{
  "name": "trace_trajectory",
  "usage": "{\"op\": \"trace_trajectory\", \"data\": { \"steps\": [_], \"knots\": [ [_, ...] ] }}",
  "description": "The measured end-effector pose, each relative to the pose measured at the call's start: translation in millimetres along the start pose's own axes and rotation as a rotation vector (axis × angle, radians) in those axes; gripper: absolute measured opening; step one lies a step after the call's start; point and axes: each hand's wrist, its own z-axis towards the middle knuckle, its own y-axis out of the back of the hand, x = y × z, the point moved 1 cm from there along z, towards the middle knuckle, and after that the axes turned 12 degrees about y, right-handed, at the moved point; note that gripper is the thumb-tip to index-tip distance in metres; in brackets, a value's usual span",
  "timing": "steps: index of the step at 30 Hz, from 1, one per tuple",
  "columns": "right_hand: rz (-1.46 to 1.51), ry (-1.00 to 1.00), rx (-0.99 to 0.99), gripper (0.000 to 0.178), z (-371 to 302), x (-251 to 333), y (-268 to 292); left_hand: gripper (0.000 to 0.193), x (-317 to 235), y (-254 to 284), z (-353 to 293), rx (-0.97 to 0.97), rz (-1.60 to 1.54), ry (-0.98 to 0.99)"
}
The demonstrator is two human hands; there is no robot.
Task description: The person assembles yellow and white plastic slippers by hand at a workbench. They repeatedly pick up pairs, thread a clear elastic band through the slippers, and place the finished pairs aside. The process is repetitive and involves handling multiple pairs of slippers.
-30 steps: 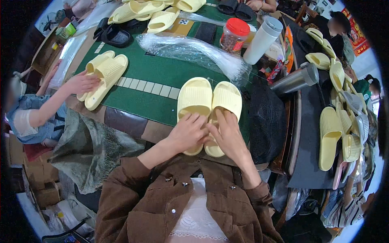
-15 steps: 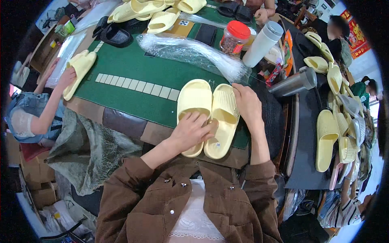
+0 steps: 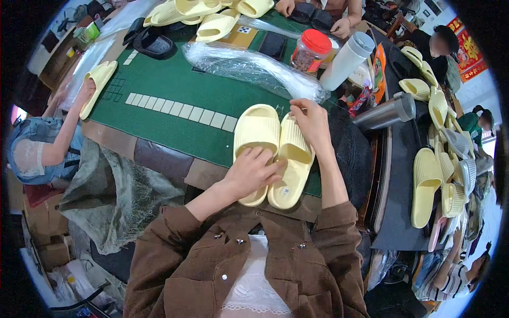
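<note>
Pale wall [image 3: 480,91], red poster [image 3: 467,49], dark grey side table [image 3: 395,206]

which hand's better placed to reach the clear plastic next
Probably the right hand: at the toe of the right slipper, near the clear plastic; the left hand is farther away, at the left slipper.

Brown jacket [image 3: 191,259] (metal snaps [image 3: 240,240]), white lace top [image 3: 255,286].
</note>
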Motion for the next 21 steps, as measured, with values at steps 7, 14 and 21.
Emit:
{"op": "trace_trajectory", "data": {
  "steps": [7, 14, 21],
  "knots": [
    [-0.509, -0.029, 0.233, 0.033, 22, -6, -25, 0.036, 0, 1, 0, -0.015, -0.013, -0.013],
    [-0.613, 0.002, 0.279, 0.034, 20, -13, -33, 0.038, -2, 2, -1, 0.027, -0.023, -0.005],
    [-0.735, 0.041, 0.342, 0.02, 16, -2, -44, 0.04, -10, -4, -6, -0.007, -0.069, -0.028]
  ]
}}
